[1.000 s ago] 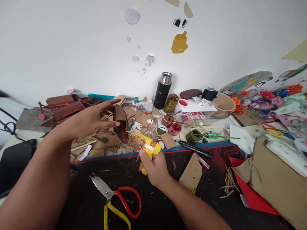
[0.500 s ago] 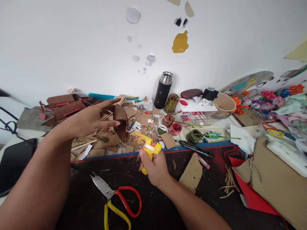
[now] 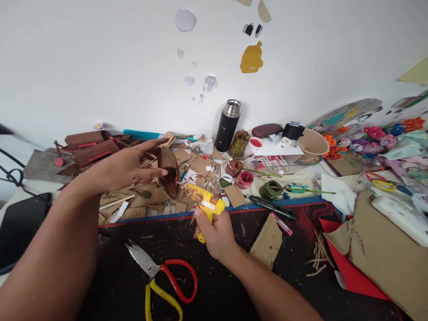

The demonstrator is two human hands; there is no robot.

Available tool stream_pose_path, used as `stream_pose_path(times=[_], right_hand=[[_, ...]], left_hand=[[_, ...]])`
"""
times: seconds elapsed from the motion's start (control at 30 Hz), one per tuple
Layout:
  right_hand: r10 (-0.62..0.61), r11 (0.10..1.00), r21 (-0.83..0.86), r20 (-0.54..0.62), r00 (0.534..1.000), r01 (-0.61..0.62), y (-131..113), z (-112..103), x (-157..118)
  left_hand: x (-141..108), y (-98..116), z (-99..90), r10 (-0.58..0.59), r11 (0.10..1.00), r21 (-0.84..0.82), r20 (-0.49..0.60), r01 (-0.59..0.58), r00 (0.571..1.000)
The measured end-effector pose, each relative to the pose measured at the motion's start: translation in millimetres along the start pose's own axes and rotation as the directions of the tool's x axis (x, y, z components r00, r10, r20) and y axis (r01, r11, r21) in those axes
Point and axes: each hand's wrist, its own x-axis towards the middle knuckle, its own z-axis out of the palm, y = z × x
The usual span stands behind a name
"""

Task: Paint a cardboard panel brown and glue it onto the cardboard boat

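My left hand [image 3: 135, 165] reaches in from the left, its thumb and fingers closed on a brown, hollow, boat-shaped cardboard piece [image 3: 170, 171] held up above the scraps. In my right hand [image 3: 216, 232] is a yellow hot glue gun [image 3: 202, 199], gripped by its handle. The gun's nozzle points up and left, at the near edge of the cardboard piece; whether it touches cannot be told. Below on the dark mat lie large scissors [image 3: 154, 267] with one red and one yellow handle, blades apart.
Cardboard scraps [image 3: 147, 203] cover the table's back. Behind stand a black thermos [image 3: 228, 127] and open paint jars [image 3: 270, 190]. A utility knife [image 3: 274, 207] lies right of the glue gun. Large cardboard [image 3: 384, 258] fills the right, a black device [image 3: 25, 227] the left.
Almost nothing differs. Both hands, the glue gun and the cardboard piece keep their places; the view has shifted very slightly.
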Motion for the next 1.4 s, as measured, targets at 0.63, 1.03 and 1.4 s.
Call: stream_pose_path(times=[0.63, 1.03, 1.4], right_hand=[[-0.015, 1.000, -0.026, -0.003, 1.000, 0.015, 1.9, -0.7, 0.6], [0.002, 0.999, -0.048, 0.007, 1.000, -0.001, 7.9, -0.6, 3.2], [-0.010, 0.998, -0.058, 0.016, 1.000, 0.011, 6.3, -0.4, 2.0]], left_hand=[[-0.7, -3.2, 0.5, 0.058, 0.998, -0.011, -0.028, -0.058, 0.998], [-2.6, 4.8, -3.1, 0.011, 0.997, -0.077, -0.001, -0.011, 1.000], [0.9, 2.2, -1.9, 0.001, 0.998, 0.065, -0.038, 0.001, 0.999]])
